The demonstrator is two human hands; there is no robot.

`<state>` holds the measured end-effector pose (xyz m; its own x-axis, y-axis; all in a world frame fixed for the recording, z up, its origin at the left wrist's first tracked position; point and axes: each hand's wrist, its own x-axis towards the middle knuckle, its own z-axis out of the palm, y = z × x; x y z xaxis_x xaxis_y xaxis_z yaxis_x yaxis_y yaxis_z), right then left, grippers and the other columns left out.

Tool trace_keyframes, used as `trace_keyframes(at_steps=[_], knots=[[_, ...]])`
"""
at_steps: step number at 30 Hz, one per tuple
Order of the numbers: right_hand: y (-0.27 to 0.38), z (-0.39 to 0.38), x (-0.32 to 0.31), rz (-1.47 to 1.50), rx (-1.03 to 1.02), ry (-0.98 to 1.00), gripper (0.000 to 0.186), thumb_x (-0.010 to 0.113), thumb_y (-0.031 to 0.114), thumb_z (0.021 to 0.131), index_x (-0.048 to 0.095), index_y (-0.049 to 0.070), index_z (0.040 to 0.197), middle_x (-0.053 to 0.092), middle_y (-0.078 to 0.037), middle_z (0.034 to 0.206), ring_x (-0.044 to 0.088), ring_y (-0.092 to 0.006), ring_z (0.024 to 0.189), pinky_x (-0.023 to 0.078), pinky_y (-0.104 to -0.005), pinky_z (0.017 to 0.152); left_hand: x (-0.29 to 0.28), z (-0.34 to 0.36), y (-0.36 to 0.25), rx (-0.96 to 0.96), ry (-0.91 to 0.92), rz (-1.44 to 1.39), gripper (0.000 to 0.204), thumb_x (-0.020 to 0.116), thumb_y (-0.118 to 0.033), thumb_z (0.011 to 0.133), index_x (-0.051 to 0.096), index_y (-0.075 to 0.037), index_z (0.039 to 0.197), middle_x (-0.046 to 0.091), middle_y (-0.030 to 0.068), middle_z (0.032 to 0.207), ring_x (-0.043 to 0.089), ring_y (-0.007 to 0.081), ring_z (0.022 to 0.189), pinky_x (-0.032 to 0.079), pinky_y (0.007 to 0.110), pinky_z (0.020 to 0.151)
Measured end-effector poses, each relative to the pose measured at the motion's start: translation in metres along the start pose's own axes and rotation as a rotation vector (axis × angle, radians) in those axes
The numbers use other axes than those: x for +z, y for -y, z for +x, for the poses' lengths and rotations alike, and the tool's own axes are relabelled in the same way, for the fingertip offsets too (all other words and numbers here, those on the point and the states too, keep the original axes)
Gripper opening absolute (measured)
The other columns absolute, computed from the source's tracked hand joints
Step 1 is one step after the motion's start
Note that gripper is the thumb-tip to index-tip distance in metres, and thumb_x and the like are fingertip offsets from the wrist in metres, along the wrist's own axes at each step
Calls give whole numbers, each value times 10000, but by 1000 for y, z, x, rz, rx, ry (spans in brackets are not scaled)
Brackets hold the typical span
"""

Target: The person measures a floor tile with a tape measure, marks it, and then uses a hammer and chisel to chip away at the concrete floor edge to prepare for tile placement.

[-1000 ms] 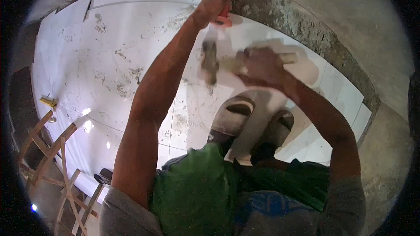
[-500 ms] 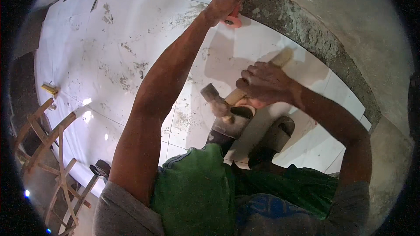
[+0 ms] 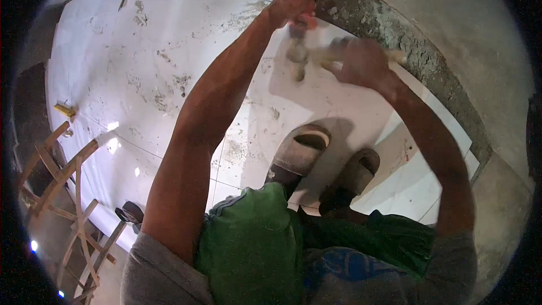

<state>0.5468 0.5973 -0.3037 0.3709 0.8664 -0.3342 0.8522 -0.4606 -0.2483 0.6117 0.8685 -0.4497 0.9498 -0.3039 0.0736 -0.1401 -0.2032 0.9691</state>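
Observation:
My left hand (image 3: pixel 292 7) is closed around a chisel with a red hand guard (image 3: pixel 305 21), at the far edge of the white floor tiles (image 3: pixel 220 34). Its blade end is mostly hidden by my fingers and points toward the rough mortar strip (image 3: pixel 384 25). In my right hand (image 3: pixel 363 62) I grip a hammer (image 3: pixel 297 52) by its light wooden handle. The hammer is blurred by motion. Its head is right by the red guard; whether they touch I cannot tell.
My feet in sandals (image 3: pixel 302 149) stand on the tiles below the hammer. A bare wall (image 3: pixel 468 39) rises beyond the mortar strip on the right. A wooden frame (image 3: pixel 79 192) stands at the lower left, near a small yellow tool (image 3: pixel 65 110) and a dark sandal (image 3: pixel 130 213).
My right hand has swung the hammer up and away from my feet, toward the red guard. My left hand with the chisel has stayed nearly in place.

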Motion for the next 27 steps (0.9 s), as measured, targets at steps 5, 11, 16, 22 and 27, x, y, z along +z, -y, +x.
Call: trace_keyframes(at_steps=[5, 11, 16, 22, 27], knots=[[18, -27, 18, -90, 13, 21, 571, 674, 609, 876, 717, 47, 968, 701, -189, 865, 714, -354, 822, 574, -491, 795, 13, 17, -33, 241, 58, 686, 229, 727, -268, 894, 682, -72, 1005, 713, 91, 908, 720, 241, 850, 590, 363, 750], [-10, -20, 9, -38, -180, 111, 495, 681, 563, 895, 738, 84, 1009, 721, -144, 907, 721, -358, 835, 577, -503, 762, 21, 14, -35, 4, 32, 297, 333, 566, -362, 1032, 701, -58, 1034, 735, 79, 904, 718, 187, 816, 593, 383, 701], [32, -11, -15, -52, 102, 162, 459, 639, 512, 933, 683, 59, 998, 719, -186, 860, 741, -374, 813, 592, -517, 716, -10, 16, -9, 207, 12, 564, 262, 802, -288, 771, 675, -88, 884, 710, 64, 847, 720, 272, 794, 573, 391, 726], [6, -27, 15, 23, -188, -146, 411, 728, 477, 854, 714, 79, 955, 740, -168, 882, 729, -366, 798, 587, -496, 750, 19, 33, 1, 110, 118, 504, 198, 829, -185, 717, 693, -104, 835, 712, 57, 836, 736, 268, 822, 584, 394, 695], [11, -21, -14, 126, 133, -157, 394, 706, 472, 906, 710, 81, 952, 734, -155, 899, 716, -350, 814, 574, -475, 750, 9, 49, 9, 195, 108, 399, 442, 573, -473, 1046, 695, -51, 1004, 713, 106, 909, 683, 176, 826, 574, 387, 727]])
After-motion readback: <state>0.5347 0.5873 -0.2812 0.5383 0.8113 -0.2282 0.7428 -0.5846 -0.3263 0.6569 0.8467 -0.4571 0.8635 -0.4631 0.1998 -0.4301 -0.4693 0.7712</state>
